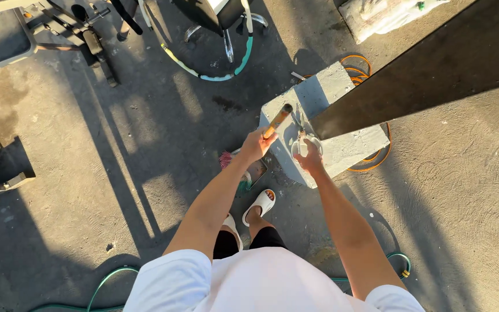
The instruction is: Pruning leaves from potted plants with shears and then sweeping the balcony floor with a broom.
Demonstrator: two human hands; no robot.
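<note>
Over concrete ground, left hand (pixel 256 144) grips hammer (pixel 277 121).

I had both bare arms stretched forward toward the concrete block (pixel 324 124); my left hand (pixel 257 144) was clenched in a fist beside it, my right hand (pixel 309 159) rested curled on it.

**Two hands at a concrete block**

The left hand (pixel 256 145) grips a wooden-handled tool (pixel 278 120) whose shaft slants toward one o'clock. The right hand (pixel 309 160) pinches a thin metal piece (pixel 301 140) standing on the concrete block (pixel 342 144). An orange cable (pixel 358 65) loops behind the block at twelve o'clock; a green hose (pixel 106 281) lies at eight o'clock.
</note>
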